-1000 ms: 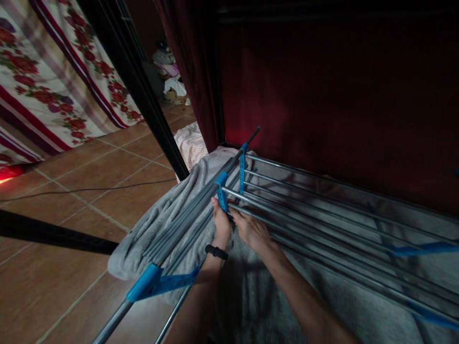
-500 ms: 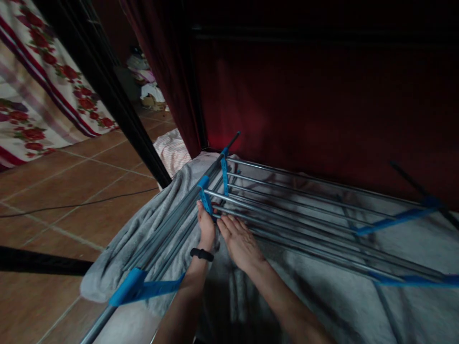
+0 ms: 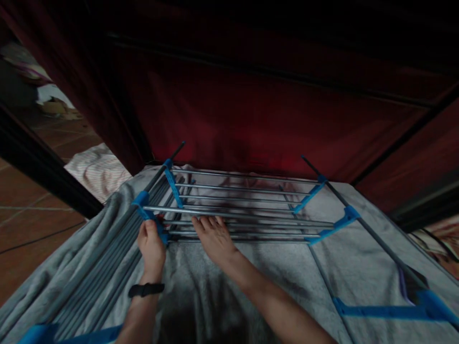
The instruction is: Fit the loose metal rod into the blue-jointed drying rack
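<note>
A grey metal drying rack (image 3: 244, 212) with blue plastic joints stands in front of me, with a grey towel (image 3: 201, 286) draped over it. My left hand (image 3: 152, 246), with a black band on its wrist, grips the rack's left side rail at a blue joint (image 3: 143, 203). Flat and palm down, my right hand (image 3: 215, 239) rests on the towel, its fingertips touching the nearest horizontal rods. The folded left wing of rods (image 3: 103, 267) runs down to the lower left.
A dark red curtain (image 3: 251, 110) hangs right behind the rack. Left of it is a tiled floor (image 3: 21, 224) with a striped cloth (image 3: 95, 167) and a black cable. A dark post (image 3: 43, 167) crosses the left side.
The view has swung right, so the whole rack now shows. My right hand slid rightwards along the rods. My left hand kept its grip on the left rail.
</note>
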{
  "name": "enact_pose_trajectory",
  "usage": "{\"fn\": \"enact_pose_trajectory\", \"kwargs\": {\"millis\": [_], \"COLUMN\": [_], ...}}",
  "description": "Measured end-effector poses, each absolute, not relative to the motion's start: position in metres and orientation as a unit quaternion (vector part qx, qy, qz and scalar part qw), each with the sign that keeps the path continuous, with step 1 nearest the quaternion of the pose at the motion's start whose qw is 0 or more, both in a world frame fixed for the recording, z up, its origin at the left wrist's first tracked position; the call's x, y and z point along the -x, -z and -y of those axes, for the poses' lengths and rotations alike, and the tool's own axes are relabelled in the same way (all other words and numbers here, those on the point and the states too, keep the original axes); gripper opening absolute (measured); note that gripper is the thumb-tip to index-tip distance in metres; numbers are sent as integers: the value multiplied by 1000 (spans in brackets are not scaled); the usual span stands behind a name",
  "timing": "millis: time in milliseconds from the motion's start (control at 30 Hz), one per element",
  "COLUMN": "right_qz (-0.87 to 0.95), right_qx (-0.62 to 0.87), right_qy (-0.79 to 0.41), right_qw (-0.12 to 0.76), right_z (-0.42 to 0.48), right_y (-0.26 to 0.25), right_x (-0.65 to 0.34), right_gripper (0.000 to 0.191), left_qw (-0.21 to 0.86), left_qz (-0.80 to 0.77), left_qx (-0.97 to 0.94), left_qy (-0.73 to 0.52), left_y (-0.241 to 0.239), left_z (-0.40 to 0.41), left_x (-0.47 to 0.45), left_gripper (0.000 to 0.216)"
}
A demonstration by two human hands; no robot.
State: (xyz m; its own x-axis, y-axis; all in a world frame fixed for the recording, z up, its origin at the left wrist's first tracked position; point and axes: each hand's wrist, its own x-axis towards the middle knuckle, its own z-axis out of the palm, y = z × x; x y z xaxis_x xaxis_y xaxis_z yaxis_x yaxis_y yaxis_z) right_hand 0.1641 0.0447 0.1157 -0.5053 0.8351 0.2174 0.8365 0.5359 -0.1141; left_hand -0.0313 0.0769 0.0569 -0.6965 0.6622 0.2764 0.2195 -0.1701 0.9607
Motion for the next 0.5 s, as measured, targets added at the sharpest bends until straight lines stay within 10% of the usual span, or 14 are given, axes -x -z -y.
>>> {"fn": "enact_pose_trajectory", "kwargs": {"millis": [500], "right_qz": [871], "right_qx": [486], "right_qy": [-24], "right_qw": [62], "right_z": [-40], "right_y": [-139], "right_x": [-158], "right_gripper": [59], "left_qw": [334], "left_qz": [-510], "left_qx": [-249], "left_qy": [-752], "left_y": [-72], "left_z": [-64], "left_x": [24], "left_gripper": [50]}}
